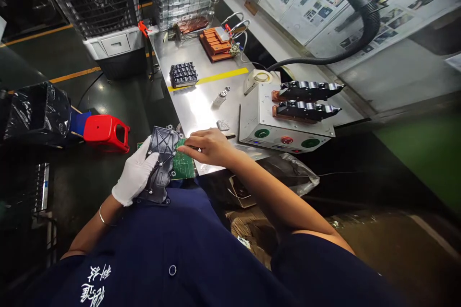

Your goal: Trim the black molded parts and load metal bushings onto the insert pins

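My left hand (136, 172), in a white glove, is closed around a black moulded plastic cover (163, 146) with crossed ribs and small metal inserts along its edge. The cover is held tilted in front of my body. Bare, my right hand (212, 147) reaches to the cover's right edge, its thumb and forefinger drawn together there. Whatever may be between those fingertips is too small to make out. Below the cover and the right hand lies a green mat (184, 165) at the corner of the metal table (196, 105).
A white machine (284, 124) with buttons carries black parts at the right. Behind stand an orange fixture (216, 43), a black ribbed part (183, 74) and a small white bottle (221, 98). A red stool (106, 133) and a fan unit (108, 48) are on the left.
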The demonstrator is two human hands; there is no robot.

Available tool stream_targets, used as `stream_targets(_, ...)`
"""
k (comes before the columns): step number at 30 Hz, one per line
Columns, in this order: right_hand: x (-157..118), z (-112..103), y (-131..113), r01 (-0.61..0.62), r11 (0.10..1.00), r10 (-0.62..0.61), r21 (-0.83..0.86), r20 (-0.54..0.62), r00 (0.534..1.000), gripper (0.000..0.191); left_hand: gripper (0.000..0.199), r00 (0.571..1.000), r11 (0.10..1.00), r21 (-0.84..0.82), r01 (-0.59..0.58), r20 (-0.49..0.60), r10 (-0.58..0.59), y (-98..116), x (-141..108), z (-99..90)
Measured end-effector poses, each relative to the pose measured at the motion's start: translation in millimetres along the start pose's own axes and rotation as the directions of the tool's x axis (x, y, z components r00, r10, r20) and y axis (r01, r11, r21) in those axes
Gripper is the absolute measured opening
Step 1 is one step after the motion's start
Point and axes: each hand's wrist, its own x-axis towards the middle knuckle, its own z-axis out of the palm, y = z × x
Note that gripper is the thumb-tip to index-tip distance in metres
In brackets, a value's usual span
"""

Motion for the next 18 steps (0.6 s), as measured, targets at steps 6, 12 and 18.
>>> stream_targets(6, -5.1, 5.0, -0.3, -0.06, 0.998, 0.059, -0.036, -0.015, 0.998, 0.052, 0.054, 0.996, 0.998, -0.008, -0.069, -0.051, 0.068, -9.3, 1.4, 3.4)
stream_targets(12, -7.9, 20.0, -8.2, -0.176, 0.98, 0.161, -0.094, -0.144, 0.976, 0.053, 0.055, 0.982, 0.994, 0.064, -0.084, -0.166, 0.094, -14.7, 2.6, 8.7)
stream_targets(18, -7.1, 42.4, -27.6, -0.334, 0.939, 0.291, -0.086, -0.323, 0.901, 0.049, 0.054, 0.949, 0.979, 0.169, -0.113, -0.275, 0.157, -13.4, 2.2, 14.9)
